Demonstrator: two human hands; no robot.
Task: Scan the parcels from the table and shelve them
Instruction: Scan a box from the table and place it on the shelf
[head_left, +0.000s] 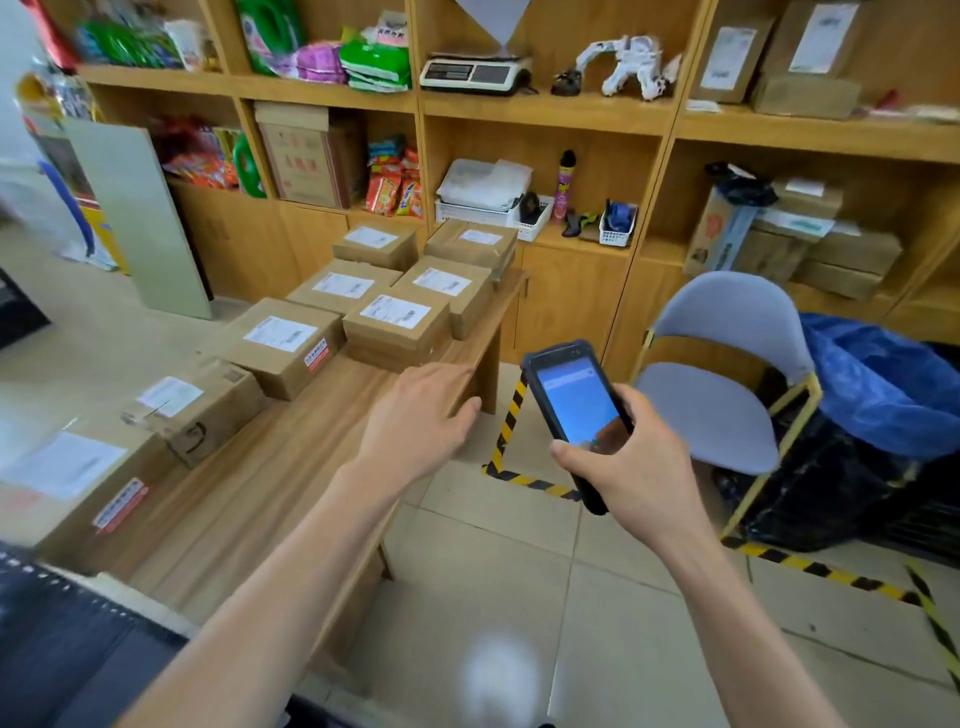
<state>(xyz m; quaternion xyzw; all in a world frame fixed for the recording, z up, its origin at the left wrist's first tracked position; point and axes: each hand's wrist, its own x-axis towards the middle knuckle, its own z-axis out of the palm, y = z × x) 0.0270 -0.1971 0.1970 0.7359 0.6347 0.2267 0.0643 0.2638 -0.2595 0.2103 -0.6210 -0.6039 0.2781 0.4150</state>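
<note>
The right hand (631, 457) is clamped around a black handheld scanner (574, 415), fingers wrapped along its far side and the thumb lying across the lower part of its lit blue screen. The scanner is tilted, its top end pointing away toward the shelving unit (545, 111), and it hangs over the tiled floor (519, 571) just off the end of the worktop (291, 467).

The left hand (421, 415) is held palm down with its fingers relaxed and slightly spread, gripping nothing. It sits over the worktop's front edge near the far corner; whether the fingertips actually touch the wood cannot be told.

The parcels lie on the worktop, ahead of and to the left of the left hand. Nearest to it is a brown box with a white label (397, 327), just beyond the fingertips and not touching them. Behind that box further labelled boxes (441, 286) stand close together in two rows, running back to the shelving unit. To the left sits a larger box with a red sticker (283, 345), then a smaller taped box (200, 410), and at the left edge of the view a big box (78, 483), blurred.

Right of the scanner stands a grey chair (727, 395), and beside it a bin lined with a blue bag (883, 384). More labelled cartons (810, 249) rest in the right-hand shelf compartments.
</note>
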